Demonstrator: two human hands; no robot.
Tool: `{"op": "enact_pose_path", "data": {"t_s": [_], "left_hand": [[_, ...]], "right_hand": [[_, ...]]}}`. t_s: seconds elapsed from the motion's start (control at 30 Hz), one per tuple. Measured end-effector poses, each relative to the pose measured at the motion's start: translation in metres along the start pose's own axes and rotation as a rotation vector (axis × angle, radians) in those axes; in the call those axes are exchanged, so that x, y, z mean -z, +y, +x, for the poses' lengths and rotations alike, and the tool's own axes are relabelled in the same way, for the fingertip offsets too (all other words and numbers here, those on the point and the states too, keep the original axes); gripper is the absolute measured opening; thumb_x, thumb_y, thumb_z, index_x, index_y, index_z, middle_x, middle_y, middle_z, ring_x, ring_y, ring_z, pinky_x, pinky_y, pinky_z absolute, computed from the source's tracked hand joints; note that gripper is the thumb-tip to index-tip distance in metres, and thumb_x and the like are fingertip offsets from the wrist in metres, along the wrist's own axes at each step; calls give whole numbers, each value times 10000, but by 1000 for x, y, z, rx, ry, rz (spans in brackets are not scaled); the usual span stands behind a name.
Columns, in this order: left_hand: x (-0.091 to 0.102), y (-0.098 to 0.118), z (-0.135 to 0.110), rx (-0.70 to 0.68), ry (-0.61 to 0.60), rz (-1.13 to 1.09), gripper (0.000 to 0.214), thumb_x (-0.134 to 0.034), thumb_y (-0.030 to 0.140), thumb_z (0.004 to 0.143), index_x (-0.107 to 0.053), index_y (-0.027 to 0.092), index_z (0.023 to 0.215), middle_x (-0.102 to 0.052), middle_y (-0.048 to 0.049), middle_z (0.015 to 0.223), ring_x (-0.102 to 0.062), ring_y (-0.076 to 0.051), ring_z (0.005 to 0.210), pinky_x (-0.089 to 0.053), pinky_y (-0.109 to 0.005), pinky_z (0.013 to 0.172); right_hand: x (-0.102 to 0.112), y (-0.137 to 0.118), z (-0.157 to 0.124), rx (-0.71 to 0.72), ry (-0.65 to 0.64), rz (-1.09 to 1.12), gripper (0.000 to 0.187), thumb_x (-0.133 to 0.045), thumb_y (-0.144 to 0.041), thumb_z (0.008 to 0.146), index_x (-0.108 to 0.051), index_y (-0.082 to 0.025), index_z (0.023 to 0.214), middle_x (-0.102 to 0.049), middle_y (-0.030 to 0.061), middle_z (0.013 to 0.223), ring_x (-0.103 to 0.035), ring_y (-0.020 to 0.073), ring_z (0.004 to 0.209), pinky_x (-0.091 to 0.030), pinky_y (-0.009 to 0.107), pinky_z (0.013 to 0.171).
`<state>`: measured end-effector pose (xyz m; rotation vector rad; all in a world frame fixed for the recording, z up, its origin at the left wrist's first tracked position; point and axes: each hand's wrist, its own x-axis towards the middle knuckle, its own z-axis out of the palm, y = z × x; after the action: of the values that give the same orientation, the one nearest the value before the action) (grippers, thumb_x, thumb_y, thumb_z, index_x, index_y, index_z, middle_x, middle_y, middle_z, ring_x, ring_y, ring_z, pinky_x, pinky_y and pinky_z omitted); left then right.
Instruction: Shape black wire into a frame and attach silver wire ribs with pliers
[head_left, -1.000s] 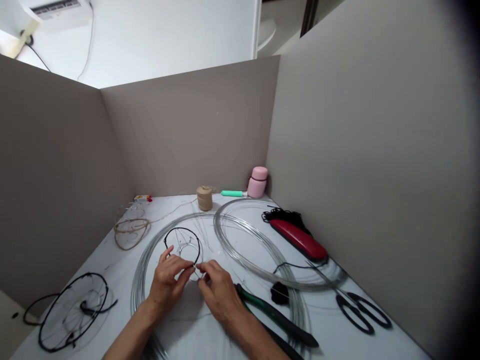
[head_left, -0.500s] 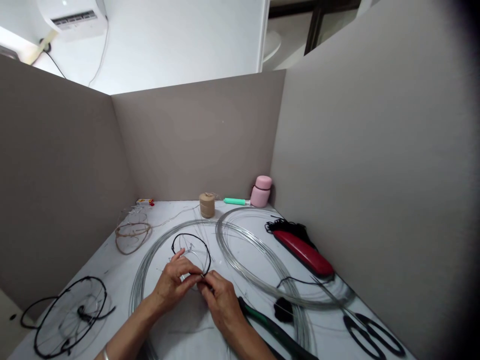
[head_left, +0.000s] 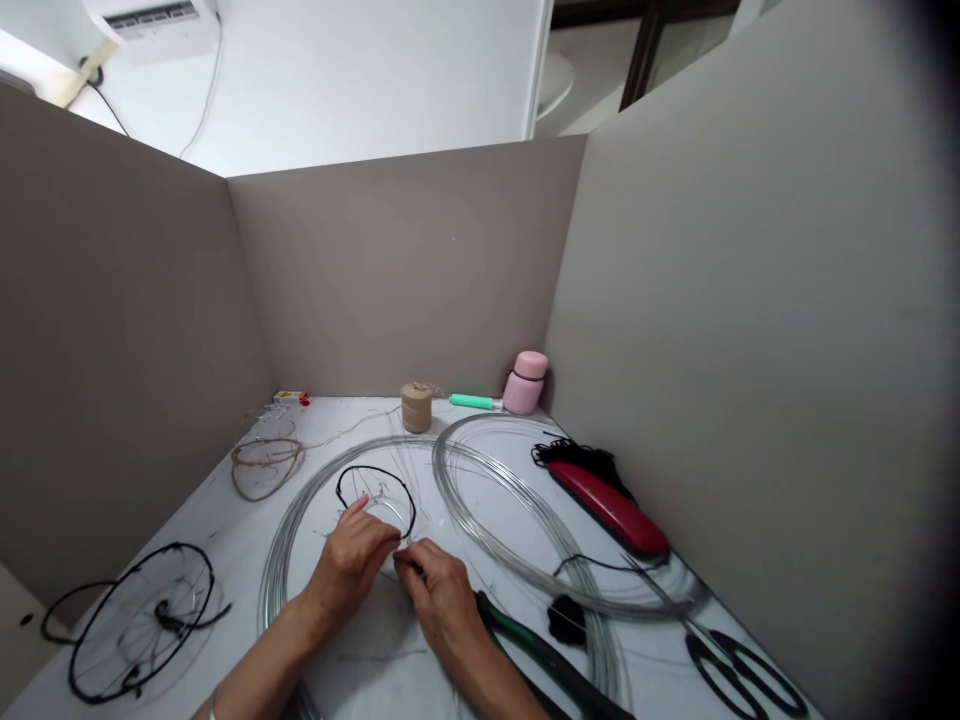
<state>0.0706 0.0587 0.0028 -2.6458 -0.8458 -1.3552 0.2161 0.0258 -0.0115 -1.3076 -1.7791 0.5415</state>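
A small wire frame with a black-wrapped hoop and thin bare wires is held up in the middle of the table. My left hand is closed in a pinch at the hoop's near right end, one finger raised. Just right of it, my right hand is pinched too; whatever lies between its fingertips is too small to make out. A narrow gap separates the two sets of fingertips. Green-handled pliers or cutters lie beside my right wrist, their jaws partly hidden.
Large coils of silvery wire surround my hands. A finished-looking black hoop frame lies left, a brown one behind it. Twine spool, pink flask, red case, black scissors and black clump sit around. Grey panels enclose the table.
My fingertips, pressed together before, have drawn slightly apart. The black hoop has shifted a little left with my left hand. The view has tilted slightly.
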Motion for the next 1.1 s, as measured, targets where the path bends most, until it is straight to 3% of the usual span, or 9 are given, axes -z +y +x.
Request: {"op": "enact_pose_path", "data": {"t_s": [0.13, 0.33, 0.5, 0.63, 0.77, 0.83, 0.93, 1.1], "left_hand": [[0, 2, 0, 25, 13, 27, 189, -395, 130, 879, -568, 182, 823, -617, -7, 675, -577, -123, 634, -437, -407, 897], [3, 1, 0, 15, 10, 114, 200, -376, 137, 891, -556, 178, 816, -618, -6, 663, -572, -128, 631, -428, -390, 864], [12, -4, -1, 6, 52, 153, 201, -367, 107, 884, -544, 177, 819, -611, -5, 675, -566, -129, 647, -413, -379, 878], [19, -6, -5, -16, 101, 191, 198, -381, 78, 870, -540, 173, 800, -595, -1, 662, -553, -126, 635, -407, -364, 874], [15, -2, -10, -60, 71, 178, 195, -392, 100, 874, -552, 165, 784, -574, -6, 625, -525, -132, 609, -425, -332, 780], [12, 0, -12, -55, 51, 147, 195, -395, 119, 884, -561, 164, 790, -579, -8, 629, -525, -132, 615, -418, -324, 758], [11, 0, -14, -1, 44, 115, 186, -413, 152, 893, -581, 180, 820, -614, -2, 667, -554, -125, 643, -387, -355, 824], [15, -8, -17, 98, 65, 87, 177, -442, 185, 885, -608, 205, 826, -655, 1, 702, -594, -132, 672, -338, -415, 906]], "right_hand": [[-1, 0, -1, 4, -1, 22, 226, -435, -148, 787, -658, -177, 768, -635, 49, 737, -602, 174, 718, -439, 272, 661], [2, 5, -1, -119, 134, 166, 203, -425, -243, 819, -613, -172, 844, -651, 56, 751, -614, 185, 687, -485, 284, 607], [12, -7, -2, -70, 174, 119, 184, -433, -238, 809, -599, -172, 852, -634, 71, 808, -608, 193, 755, -498, 282, 596], [42, -12, -19, -6, 188, -79, 210, -394, -240, 839, -578, -165, 908, -611, 88, 879, -599, 184, 776, -504, 295, 631], [76, 7, -55, 54, 182, -380, 184, -445, -280, 814, -587, -175, 865, -622, 107, 907, -592, 240, 885, -492, 389, 760], [85, 17, -71, 23, 115, -515, 181, -512, -303, 773, -588, -177, 878, -626, 117, 938, -593, 269, 906, -495, 417, 755], [88, 28, -88, 1, 12, -657, 157, -537, -278, 755, -556, -196, 889, -634, 83, 861, -617, 238, 799, -509, 361, 663], [80, 45, -95, 253, 12, -889, 175, -550, -228, 743, -578, -194, 912, -644, 113, 961, -621, 258, 832, -507, 358, 661]]}}
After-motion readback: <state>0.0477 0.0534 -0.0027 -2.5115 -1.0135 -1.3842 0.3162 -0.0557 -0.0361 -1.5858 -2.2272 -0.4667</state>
